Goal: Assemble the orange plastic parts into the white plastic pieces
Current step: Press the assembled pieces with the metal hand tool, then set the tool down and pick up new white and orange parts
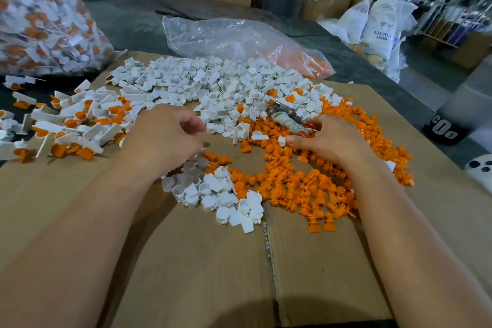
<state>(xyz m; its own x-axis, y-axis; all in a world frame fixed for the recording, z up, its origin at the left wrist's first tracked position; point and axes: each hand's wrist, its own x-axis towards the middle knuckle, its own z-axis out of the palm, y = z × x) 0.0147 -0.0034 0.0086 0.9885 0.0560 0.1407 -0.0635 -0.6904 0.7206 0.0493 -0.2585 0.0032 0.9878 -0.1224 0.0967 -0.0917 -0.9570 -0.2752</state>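
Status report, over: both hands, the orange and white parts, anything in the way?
Left hand curled, contents unclear. Right hand on the orange parts, thumb tip at a small white piece. Pliers lie in the pile beside it.

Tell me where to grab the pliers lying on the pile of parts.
Take the pliers by the wrapped handles, coming from the near right with the right hand. The handles point that way and lie on top; the metal head points away among the white pieces.
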